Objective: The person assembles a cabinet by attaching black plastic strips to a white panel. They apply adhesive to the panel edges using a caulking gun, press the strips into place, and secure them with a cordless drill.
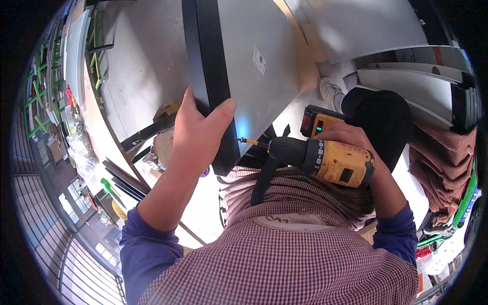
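My left hand (199, 127) is closed around the black edge (208, 61) of a grey panel (254, 28), thumb on the panel side and the other fingers mostly hidden on the far side. My right hand (351, 136) grips a yellow and black cordless drill (330, 161). The drill points left, and its bit (250, 142) meets the panel close to the black edge, near the lower corner. A bluish light spot falls on the panel just above the bit tip. A printed label (259, 60) is stuck to the panel face.
Another large grey panel (356, 25) lies at the far right, with stacked white boards (412, 84) below it. A brown cloth (442, 168) hangs at the right. Green-framed racks (38, 101) stand along the left. My checked apron (284, 254) sits close below the drill.
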The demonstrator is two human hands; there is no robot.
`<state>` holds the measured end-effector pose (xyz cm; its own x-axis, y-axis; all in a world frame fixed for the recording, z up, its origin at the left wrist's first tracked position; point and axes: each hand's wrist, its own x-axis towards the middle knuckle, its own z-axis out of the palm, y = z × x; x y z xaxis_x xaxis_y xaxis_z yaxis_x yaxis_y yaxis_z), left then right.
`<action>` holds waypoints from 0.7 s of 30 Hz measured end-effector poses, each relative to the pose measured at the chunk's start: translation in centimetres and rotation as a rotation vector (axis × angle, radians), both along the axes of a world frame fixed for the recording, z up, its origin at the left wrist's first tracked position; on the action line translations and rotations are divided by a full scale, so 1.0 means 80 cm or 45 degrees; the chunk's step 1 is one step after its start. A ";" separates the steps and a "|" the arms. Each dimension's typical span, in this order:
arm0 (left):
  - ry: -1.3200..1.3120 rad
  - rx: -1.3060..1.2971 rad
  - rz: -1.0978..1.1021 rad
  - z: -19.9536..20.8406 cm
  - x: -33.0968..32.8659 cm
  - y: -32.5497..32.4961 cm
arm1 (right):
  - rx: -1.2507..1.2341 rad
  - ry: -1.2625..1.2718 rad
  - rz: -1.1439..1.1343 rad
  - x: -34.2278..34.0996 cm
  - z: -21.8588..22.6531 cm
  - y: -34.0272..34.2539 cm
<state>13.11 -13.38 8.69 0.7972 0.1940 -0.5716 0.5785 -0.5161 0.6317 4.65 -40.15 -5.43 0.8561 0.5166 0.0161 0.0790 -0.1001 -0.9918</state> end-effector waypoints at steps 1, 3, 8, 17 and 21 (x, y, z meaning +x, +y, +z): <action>0.003 0.007 -0.019 0.003 0.000 0.001 | -0.031 0.084 0.002 -0.002 0.000 -0.001; -0.029 0.020 -0.057 0.003 0.000 0.001 | -0.096 0.245 0.002 -0.004 -0.003 -0.009; -0.139 -0.079 -0.116 -0.004 0.000 0.005 | -0.059 0.052 -0.256 -0.019 -0.021 -0.032; -0.309 -0.213 -0.240 -0.013 -0.006 0.016 | 0.527 0.245 -0.543 -0.031 0.034 -0.040; -0.404 -0.241 -0.297 -0.022 -0.007 0.013 | 0.750 0.364 -0.678 -0.035 0.110 -0.032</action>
